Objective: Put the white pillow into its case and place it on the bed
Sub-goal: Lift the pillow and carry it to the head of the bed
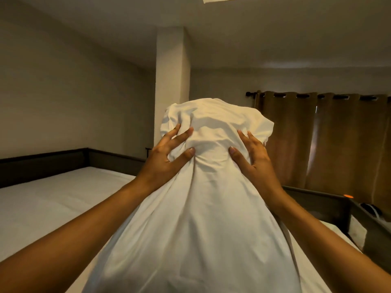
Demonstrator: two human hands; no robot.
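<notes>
A white pillowcase (203,208) stands upright in front of me, reaching from the bottom of the view to mid-height. Its top bulges with the pillow (215,117) inside; the pillow itself is hidden by the fabric. My left hand (167,157) grips the bulge from the left, fingers spread and thumb pinching the cloth. My right hand (251,155) presses and grips it from the right. The case narrows between my two thumbs and hangs loose below. The bed (53,199) with a white sheet lies beneath and to the left.
A dark bed frame (53,163) runs along the wall at the left. A dark side unit (317,206) with small items stands at the right. Brown curtains (338,140) hang behind it. A white column (171,81) rises behind the pillow.
</notes>
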